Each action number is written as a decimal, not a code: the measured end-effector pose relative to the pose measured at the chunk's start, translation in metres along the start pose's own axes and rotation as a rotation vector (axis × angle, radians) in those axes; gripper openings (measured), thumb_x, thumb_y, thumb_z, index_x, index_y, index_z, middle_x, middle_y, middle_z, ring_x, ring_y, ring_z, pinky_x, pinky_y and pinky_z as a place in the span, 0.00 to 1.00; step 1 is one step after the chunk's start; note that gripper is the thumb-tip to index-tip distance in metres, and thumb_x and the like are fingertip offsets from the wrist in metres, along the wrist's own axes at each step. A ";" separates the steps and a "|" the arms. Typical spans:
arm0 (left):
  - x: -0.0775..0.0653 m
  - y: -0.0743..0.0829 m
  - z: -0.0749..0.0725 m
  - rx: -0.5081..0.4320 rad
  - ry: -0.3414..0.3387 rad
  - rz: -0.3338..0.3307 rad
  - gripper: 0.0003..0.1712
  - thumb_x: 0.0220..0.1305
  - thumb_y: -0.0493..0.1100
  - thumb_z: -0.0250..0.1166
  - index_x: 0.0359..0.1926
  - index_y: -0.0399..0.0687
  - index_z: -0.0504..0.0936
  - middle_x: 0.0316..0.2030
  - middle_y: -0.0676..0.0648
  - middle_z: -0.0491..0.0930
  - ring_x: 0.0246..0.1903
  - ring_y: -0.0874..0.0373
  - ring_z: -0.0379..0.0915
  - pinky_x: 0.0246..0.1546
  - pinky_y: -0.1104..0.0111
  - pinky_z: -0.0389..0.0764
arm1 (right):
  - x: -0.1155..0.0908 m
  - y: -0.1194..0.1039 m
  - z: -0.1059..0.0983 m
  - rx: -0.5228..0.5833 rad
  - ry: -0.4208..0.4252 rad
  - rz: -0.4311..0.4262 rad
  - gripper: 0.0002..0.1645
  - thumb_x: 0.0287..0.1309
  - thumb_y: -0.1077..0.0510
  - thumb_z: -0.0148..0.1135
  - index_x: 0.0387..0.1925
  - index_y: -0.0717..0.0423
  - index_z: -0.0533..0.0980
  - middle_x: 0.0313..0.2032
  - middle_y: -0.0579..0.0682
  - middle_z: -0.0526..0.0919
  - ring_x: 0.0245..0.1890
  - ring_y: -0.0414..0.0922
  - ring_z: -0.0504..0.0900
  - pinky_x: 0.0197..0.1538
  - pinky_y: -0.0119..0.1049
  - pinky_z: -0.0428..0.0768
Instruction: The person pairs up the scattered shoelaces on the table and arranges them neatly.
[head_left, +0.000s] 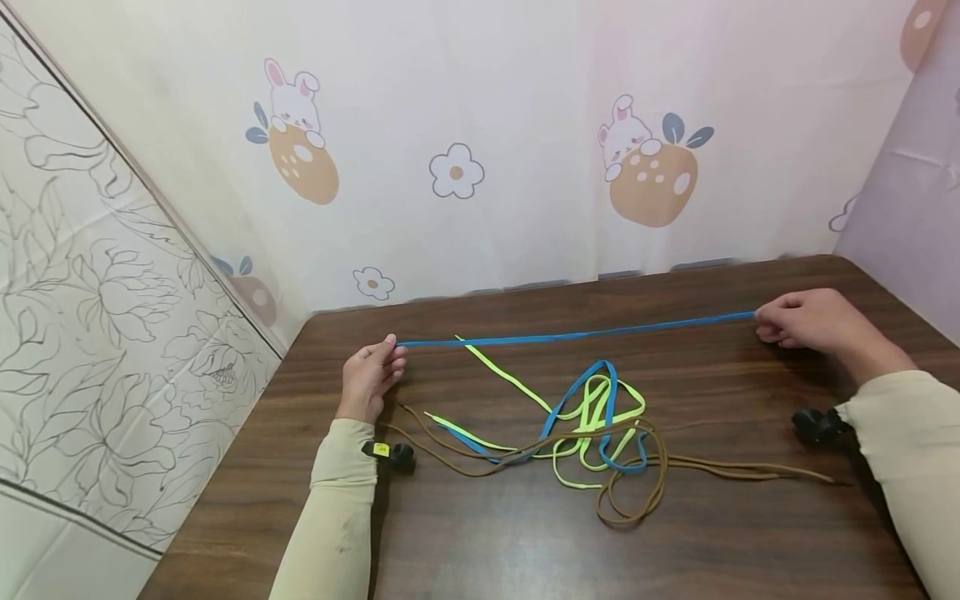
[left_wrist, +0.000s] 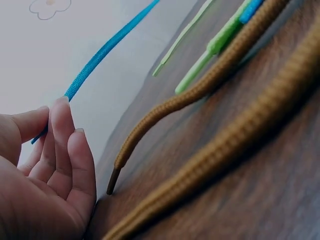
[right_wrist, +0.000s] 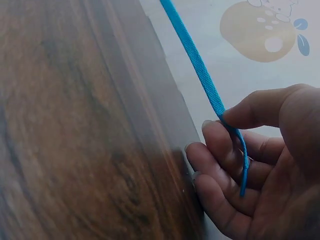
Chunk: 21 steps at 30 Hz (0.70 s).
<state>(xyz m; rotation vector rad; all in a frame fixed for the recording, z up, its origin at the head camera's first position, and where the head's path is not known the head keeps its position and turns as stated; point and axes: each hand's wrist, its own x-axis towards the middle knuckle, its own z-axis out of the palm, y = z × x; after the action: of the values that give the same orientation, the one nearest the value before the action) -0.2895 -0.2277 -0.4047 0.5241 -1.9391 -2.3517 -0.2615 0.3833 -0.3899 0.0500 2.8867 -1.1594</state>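
Lace (head_left: pixel 570 336), blue and flat, is stretched nearly straight from left to right above the far part of the table (head_left: pixel 525 533). Doing this well probably takes an even, gentle pull from both ends, with the band free of twists and high enough not to drag what lies nearer. It runs between the left hand (head_left: pixel 369 375) and the right hand (head_left: pixel 813 323), on the far side of a second blue strand (head_left: pixel 574 387), a yellow-green strand (head_left: pixel 498 367) and a brown cord (head_left: pixel 624 522). The yellow-green tip overlaps it here, though contact cannot be told.

In the left wrist view, thumb and forefinger pinch one end, a short stub poking out past them; the brown cord's tip lies just right of the hand. So small a grip would seem to suit light tension only.

In the right wrist view, thumb and forefinger pinch the other end, the remaining fingers bent, a thin tail drooping across them; pinching closer to the tip might free more length.
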 end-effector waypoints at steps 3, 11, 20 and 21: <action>0.000 0.000 0.001 -0.006 0.005 -0.005 0.13 0.68 0.48 0.68 0.41 0.42 0.78 0.27 0.52 0.87 0.23 0.66 0.82 0.29 0.73 0.82 | 0.000 0.001 0.000 0.001 -0.004 -0.006 0.28 0.73 0.51 0.53 0.45 0.79 0.77 0.30 0.53 0.87 0.28 0.37 0.83 0.31 0.35 0.83; 0.002 -0.003 0.005 -0.070 -0.027 0.014 0.12 0.71 0.46 0.65 0.44 0.41 0.77 0.37 0.46 0.88 0.25 0.65 0.83 0.30 0.73 0.82 | -0.001 0.001 -0.001 -0.010 0.013 0.001 0.28 0.74 0.52 0.52 0.47 0.81 0.76 0.28 0.52 0.87 0.27 0.37 0.83 0.31 0.34 0.82; 0.002 -0.007 0.007 -0.104 -0.047 0.036 0.10 0.74 0.40 0.60 0.51 0.39 0.75 0.42 0.46 0.88 0.29 0.63 0.85 0.34 0.71 0.83 | -0.001 0.002 0.001 -0.006 0.025 0.011 0.29 0.77 0.53 0.46 0.50 0.81 0.74 0.27 0.50 0.86 0.27 0.36 0.82 0.31 0.34 0.82; 0.003 -0.008 0.007 -0.111 -0.048 0.034 0.10 0.74 0.40 0.60 0.51 0.39 0.75 0.42 0.46 0.88 0.30 0.62 0.85 0.35 0.71 0.83 | -0.001 0.002 0.002 -0.001 0.027 0.009 0.29 0.77 0.53 0.46 0.52 0.81 0.74 0.28 0.50 0.86 0.27 0.35 0.82 0.31 0.34 0.83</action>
<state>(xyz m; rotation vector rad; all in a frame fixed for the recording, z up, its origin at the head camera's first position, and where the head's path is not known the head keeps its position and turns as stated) -0.2926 -0.2197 -0.4117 0.4282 -1.8073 -2.4547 -0.2603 0.3834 -0.3928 0.0788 2.9075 -1.1652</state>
